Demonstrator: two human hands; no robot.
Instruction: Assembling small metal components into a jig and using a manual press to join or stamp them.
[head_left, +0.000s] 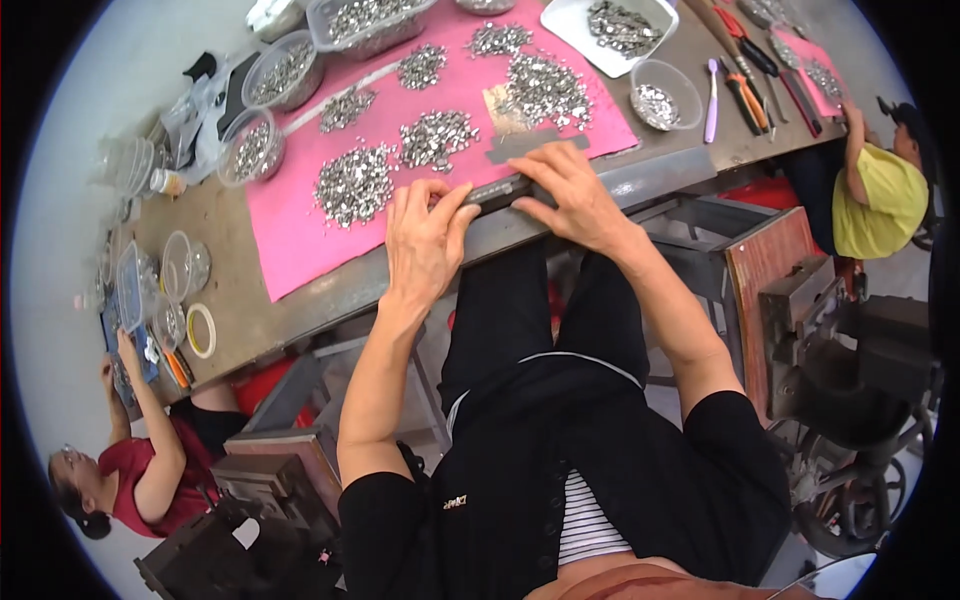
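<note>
My left hand [425, 235] and my right hand [575, 195] grip the two ends of a dark, narrow metal bar [497, 194] at the table's front edge. The fingers of both are curled over it and hide its ends. Just beyond the bar, a flat grey strip [512, 149] lies on a pink sheet [285, 255]. Heaps of small shiny metal pieces are spread over this sheet: one heap [354, 187] is close to my left hand, another [438, 138] sits in the middle, and a bigger heap [550, 92] is beyond my right hand.
Clear tubs of metal pieces [252, 150] stand at the left, and a white tray [570, 30] is at the back. On the right lie a purple toothbrush [711, 105] and pliers [743, 98]. A tape roll [201, 331] is at far left. One person works at each side.
</note>
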